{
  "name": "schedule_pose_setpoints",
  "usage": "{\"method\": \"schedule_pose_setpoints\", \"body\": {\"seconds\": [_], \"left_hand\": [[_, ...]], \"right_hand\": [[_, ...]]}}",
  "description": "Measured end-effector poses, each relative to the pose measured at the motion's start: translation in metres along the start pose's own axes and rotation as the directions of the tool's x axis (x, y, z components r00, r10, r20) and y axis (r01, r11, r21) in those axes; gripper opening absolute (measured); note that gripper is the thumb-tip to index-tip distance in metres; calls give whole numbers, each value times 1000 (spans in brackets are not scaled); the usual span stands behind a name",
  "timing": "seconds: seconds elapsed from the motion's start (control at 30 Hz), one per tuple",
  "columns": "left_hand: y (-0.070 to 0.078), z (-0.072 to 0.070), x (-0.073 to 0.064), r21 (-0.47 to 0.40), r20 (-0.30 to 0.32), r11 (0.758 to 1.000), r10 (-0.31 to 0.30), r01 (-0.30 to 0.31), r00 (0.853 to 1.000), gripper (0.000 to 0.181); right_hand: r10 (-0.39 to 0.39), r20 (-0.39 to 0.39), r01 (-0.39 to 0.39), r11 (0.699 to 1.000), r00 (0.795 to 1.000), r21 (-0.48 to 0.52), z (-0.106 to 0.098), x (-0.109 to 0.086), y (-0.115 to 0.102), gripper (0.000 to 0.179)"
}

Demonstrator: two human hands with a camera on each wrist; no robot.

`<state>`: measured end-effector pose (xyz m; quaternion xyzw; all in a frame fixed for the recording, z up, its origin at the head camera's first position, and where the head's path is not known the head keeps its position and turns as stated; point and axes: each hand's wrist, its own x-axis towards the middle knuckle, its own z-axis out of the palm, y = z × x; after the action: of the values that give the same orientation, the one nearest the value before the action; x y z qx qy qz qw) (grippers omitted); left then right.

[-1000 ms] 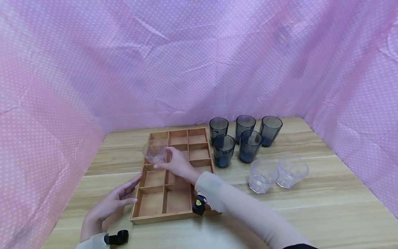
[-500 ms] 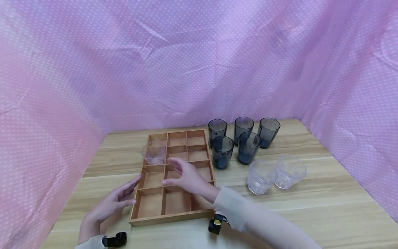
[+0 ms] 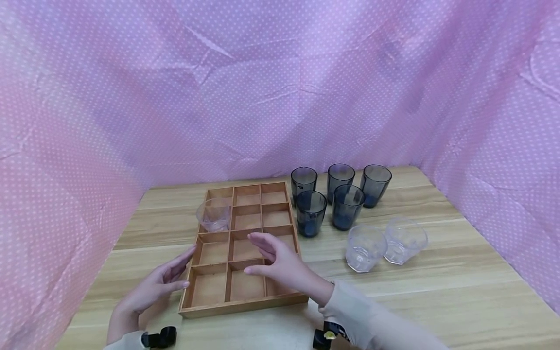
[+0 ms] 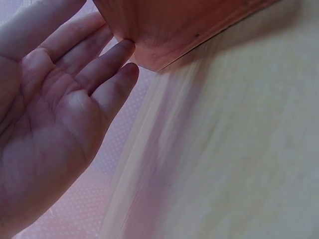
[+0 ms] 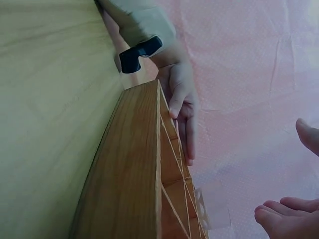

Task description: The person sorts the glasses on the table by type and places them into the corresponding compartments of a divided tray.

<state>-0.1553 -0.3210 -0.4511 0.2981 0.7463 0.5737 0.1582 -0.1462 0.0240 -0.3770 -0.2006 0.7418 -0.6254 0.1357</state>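
A clear tumbler [image 3: 214, 217] stands in the left column of the wooden compartment tray [image 3: 245, 306], second row from the back. My left hand [image 3: 150, 288] rests its extended fingers against the tray's left wall; in the left wrist view, fingertips [image 4: 127, 47] meet the wood at a corner. Above the tray's front right part hovers my right hand [image 3: 284, 265], thumb and fingers spread apart, holding nothing. Its fingers [image 5: 286, 214] show at the right edge of the right wrist view, apart from the tray.
Right of the tray, several dark grey tumblers [image 3: 347, 209] stand in two rows. Two more clear tumblers [image 3: 365, 248] are in front of them, close together. Pink dotted cloth [image 3: 280, 97] walls the back and sides of the wooden table [image 3: 420, 301].
My right hand has let go of the clear tumbler in the tray and drawn back toward the front right, fingers spread. The left hand stays at the tray's left side.
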Motion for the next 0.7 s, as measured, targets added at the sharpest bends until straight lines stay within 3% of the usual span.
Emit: {"method": "schedule_pose_setpoints", "body": {"seconds": [0.47, 0.7], "left_hand": [[1, 1, 1, -10, 11, 1000, 19, -19, 1000, 73], [2, 2, 1, -39, 18, 999, 28, -27, 999, 72]], "right_hand": [[8, -91, -2, 998, 996, 68, -34, -19, 19, 67], [-23, -127, 23, 1000, 992, 0, -49, -32, 21, 65]]}}
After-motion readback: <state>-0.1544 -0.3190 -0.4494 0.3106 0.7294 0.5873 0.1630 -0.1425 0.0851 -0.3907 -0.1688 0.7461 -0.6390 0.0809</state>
